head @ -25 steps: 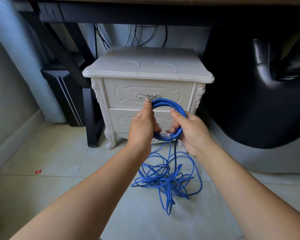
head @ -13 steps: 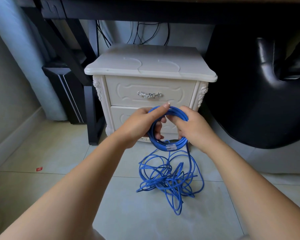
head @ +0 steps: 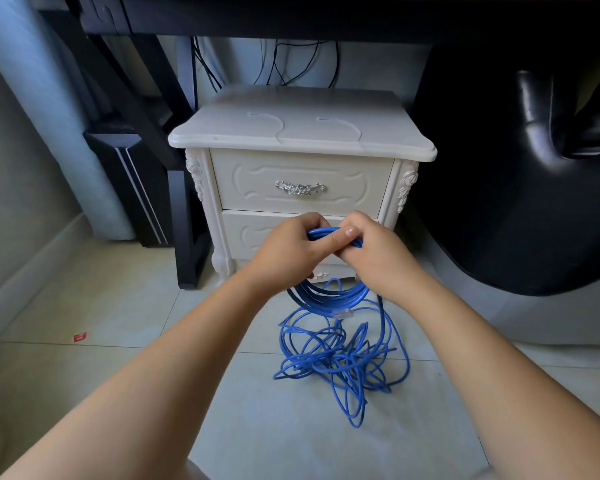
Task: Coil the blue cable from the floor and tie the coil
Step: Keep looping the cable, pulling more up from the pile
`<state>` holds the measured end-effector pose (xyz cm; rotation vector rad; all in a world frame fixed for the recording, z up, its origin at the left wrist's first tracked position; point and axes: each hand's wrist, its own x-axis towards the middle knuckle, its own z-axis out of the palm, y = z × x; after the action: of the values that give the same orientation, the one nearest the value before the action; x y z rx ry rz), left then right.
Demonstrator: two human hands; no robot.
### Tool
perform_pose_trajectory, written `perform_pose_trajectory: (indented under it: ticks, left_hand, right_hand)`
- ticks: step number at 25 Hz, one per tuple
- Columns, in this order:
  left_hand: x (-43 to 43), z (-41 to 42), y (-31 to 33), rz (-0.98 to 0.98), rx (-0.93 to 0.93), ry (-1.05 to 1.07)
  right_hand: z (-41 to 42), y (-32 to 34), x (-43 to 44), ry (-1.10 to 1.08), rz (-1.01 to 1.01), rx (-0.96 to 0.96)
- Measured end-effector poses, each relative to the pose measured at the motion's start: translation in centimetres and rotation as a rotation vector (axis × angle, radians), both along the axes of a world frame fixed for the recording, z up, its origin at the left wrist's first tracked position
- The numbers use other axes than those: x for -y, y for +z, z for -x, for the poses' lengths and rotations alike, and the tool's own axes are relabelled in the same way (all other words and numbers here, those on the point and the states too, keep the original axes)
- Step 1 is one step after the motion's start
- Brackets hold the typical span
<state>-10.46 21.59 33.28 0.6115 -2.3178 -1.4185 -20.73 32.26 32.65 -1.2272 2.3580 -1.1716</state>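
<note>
Dark table (head: 291, 15) overhead, black seat (head: 499, 185) right of the nightstand (head: 302, 174), tiled floor (head: 118, 306) in front of it. The nightstand is the reference for everything below.

Person crouched facing the nightstand, both arms reaching toward its lower drawer.

Cable (head: 340, 358): most of it is a loose tangle on the floor just in front of the nightstand's feet. The coil (head: 329, 292) is held up in front of the lower drawer, a handful of turns, bottom arc hanging just above the tangle. A clear plug (head: 342, 313) sits at the bottom of the coil. One strand drops from the coil's right side down into the tangle.

Left hand (head: 291, 247): fingers closed around the top of the coil, thumb across the turns. Right hand (head: 374, 251): fingers also closed on the top of the coil, touching the left hand. Both grips are at the same spot, so the turns are pinched in one place only.

My read: mid-coiling, early. Far more cable on the floor than in the coil, tying not near yet.

Risks from here:
- The tangle has crossing loops. Pulling the feed strand straight up could cinch a knot instead of paying out.
- With only the top clamped, the lower turns could splay or slip off when one hand lets go to fetch the next length.
- The plug could snag a floor loop as turns are added.
- Twist may build up per turn, and the coil would figure-eight.
</note>
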Motion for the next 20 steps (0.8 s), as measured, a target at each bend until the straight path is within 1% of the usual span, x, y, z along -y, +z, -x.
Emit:
perform_pose_trajectory:
  ticks: [3,4,8,10,13,15,18,20]
  left_hand:
    - [-0.5,0.5,-0.3,0.076,-0.094,0.111]
    - [-0.4,0.7,-0.3,0.093,-0.113,0.143]
    - [0.2,0.9,-0.4,0.033,-0.193,0.296]
    - [0.2,0.9,-0.5,-0.006,-0.204,0.367]
    - [0.6,1.1,-0.8,-0.137,-0.255,0.497]
    - [0.9,1.2,-0.9,-0.255,-0.307,0.595]
    - [0.4,1.4,-0.8,-0.407,-0.323,0.67]
    - [-0.2,1.6,-0.8,-0.466,-0.327,0.693]
  right_hand:
    - [-0.3,0.0,0.2,-0.054,0.094,0.119]
    - [-0.3,0.0,0.2,-0.059,0.123,0.187]
    - [0.0,0.4,-0.4,0.066,0.25,0.666]
    - [0.3,0.2,-0.9,0.108,0.224,0.797]
    - [0.3,-0.6,-1.5,0.162,0.184,0.896]
    - [-0.4,-1.3,-1.4,0.207,0.206,0.932]
    - [-1.3,-1.9,-0.9,0.183,0.37,0.969]
    - [-1.5,-1.6,-0.7,0.173,0.476,1.016]
